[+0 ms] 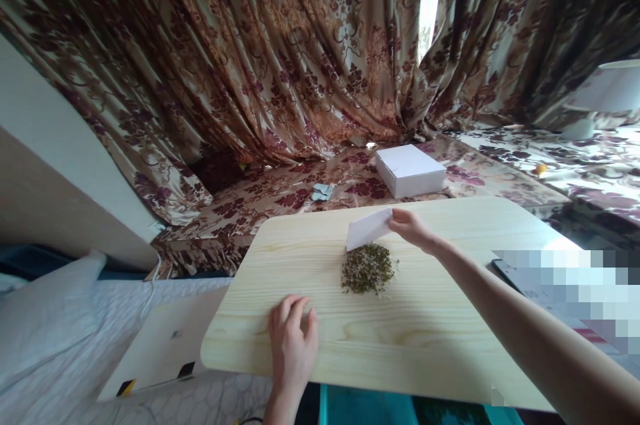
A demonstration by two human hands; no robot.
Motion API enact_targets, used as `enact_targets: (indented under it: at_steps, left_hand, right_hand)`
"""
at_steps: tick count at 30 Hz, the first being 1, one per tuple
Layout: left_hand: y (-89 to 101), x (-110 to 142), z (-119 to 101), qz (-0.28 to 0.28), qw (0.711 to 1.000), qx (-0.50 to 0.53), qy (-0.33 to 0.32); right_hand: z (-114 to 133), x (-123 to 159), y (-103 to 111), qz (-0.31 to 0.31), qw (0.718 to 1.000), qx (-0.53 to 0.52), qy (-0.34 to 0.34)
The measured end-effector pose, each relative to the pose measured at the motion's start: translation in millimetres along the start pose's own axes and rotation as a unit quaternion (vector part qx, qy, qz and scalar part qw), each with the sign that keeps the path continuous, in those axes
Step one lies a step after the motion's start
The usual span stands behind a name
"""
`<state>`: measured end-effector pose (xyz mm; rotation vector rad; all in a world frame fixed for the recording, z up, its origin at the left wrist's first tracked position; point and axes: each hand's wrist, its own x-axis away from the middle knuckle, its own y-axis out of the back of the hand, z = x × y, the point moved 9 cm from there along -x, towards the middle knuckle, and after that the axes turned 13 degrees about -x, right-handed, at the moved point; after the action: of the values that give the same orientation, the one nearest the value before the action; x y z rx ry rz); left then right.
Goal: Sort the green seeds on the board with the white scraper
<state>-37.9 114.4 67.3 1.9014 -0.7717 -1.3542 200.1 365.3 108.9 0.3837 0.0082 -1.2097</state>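
My right hand [411, 227] is closed on one end of a stiff white card [367, 228], which it holds tilted over the tabletop. The card's lower edge meets the far side of a loose heap of small green and pale grains or dried bits [367, 269]; I cannot make out their exact kind. A few grains lie scattered at the heap's right and near edges. My left hand [294, 328] rests on the light wooden table [235, 318] near its front left, fingers apart and a little bent, holding nothing.
Behind the table, a white box [413, 171] and a small folded pale cloth or paper [323, 192] lie on a flowered cover. A phone-like device [520, 285] sits at the right, partly blurred out. Teal bins [367, 406] stand below the front edge. A lamp [613, 88] is far right.
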Motion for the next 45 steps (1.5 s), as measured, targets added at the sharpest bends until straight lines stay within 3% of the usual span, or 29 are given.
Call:
enact_targets:
  at_steps: [5,11,22,28,33,39,45]
  left_hand:
    - [1.2,0,-1,0.000,1.000,0.003,0.001]
    - [1.9,0,-2,0.000,1.000,0.001,0.000]
    - [1.6,-1,-4,-0.002,1.000,0.000,-0.009]
    - [2.6,-1,-4,-0.002,1.000,-0.001,-0.011]
    - [2.5,-1,-4,-0.003,1.000,-0.005,-0.013]
    - [1.2,-1,-3,-0.004,1.000,-0.012,-0.011]
    - [0.6,1,-3,-0.003,1.000,-0.014,-0.015]
  right_hand:
    - [-28,18,33,-0.092,0.995,-0.040,0.011]
    - [-34,32,31,-0.143,0.989,-0.015,0.025]
    - [-18,33,1,-0.112,0.990,0.050,0.063]
    - [-8,42,-3,-0.086,0.991,0.056,0.080]
    - [10,65,22,-0.106,0.988,0.065,0.086]
    - [6,129,70,-0.189,0.965,0.162,0.078]
    - [11,169,77,-0.193,0.961,0.182,0.079]
